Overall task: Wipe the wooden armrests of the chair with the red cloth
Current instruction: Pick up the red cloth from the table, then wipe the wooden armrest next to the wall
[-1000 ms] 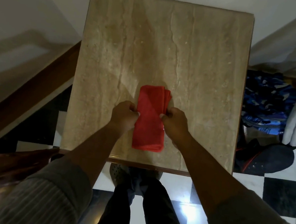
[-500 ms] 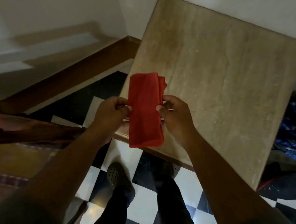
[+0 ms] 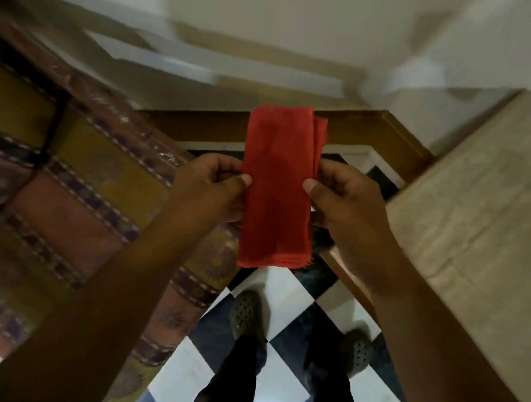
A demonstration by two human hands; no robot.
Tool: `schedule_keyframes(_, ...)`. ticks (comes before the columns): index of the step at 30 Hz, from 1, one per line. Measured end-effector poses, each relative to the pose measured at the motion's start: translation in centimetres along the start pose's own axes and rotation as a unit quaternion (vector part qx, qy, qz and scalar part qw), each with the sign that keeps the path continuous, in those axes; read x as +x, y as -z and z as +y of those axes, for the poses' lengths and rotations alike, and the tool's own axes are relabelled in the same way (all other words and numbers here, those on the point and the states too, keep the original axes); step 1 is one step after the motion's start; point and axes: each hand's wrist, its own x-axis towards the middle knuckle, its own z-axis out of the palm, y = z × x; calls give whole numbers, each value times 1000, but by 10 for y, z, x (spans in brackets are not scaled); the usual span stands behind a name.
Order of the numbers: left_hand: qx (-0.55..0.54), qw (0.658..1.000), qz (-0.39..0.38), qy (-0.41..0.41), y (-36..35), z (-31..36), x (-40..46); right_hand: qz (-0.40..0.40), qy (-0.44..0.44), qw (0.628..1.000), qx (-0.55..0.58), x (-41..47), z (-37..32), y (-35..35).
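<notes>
Red cloth (image 3: pixel 278 189), folded into a long narrow pad, is clamped between both hands and held in the air in front of the person. Left hand (image 3: pixel 209 185) pinches the left long edge, thumb on the near face and fingers curled behind. Right hand (image 3: pixel 343 202) pinches the right long edge in the same manner. Loose folded layers show at the far right corner of the cloth; the near end hangs free.

Position: the cloth touches no surface. It hangs above the black-and-white checkered floor (image 3: pixel 283 303), between a patterned fabric cover (image 3: pixel 76 166) on the left and a stone-topped table (image 3: pixel 484 202) on the right. A brown wooden rail (image 3: pixel 355 131) runs behind the cloth on the far side; whether this is part of the chair cannot be told. The patterned cover may lie over the chair seat, but no armrest can be identified with certainty, as the view is blurred.

Task status, as a judgement:
1. Cloth in hand and folded for wiping: done.
2. Contact with an armrest: not yet made.
3. Wiping of both armrests: all left to do.

Brands, labels and writing: none is readable on the cloth, the fabric cover, the table or the perforated shoes (image 3: pixel 247 312).
</notes>
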Motion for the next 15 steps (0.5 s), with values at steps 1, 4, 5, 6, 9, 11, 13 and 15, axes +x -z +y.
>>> schedule_keyframes(1, -14, 1000, 16, -5, 21, -2, 0, -7, 5, 1000, -12, 6, -9, -21)
schedule_keyframes(4, -79, 995, 68, 4, 65, -10, -1, -37, 30, 996, -69, 18, -29, -70)
schedule_keyframes(5, -107, 990, 92, 11, 81, -14, -1, -53, 41, 993, -93, 24, -38, -91)
schedule_keyframes(6, -125, 986, 109, 20, 87, -17, 0, -56, 46, 991, -108, 27, -43, -101)
schedule_keyframes(9, -181, 969, 160, 42, 107, -25, 7, -55, 66, 981, -173, 44, -56, -140)
schedule_keyframes(11, -214, 958, 182, 49, 115, -30, 16, -55, 82, 972, -215, 57, -62, -162)
schedule_keyframes(13, -229, 950, 207, 53, 119, -37, 28, -65, 100, 961, -250, 72, -61, -178)
schedule_keyframes(15, -236, 942, 233, 57, 122, -50, 42, -80, 112, 950, -281, 90, -51, -194)
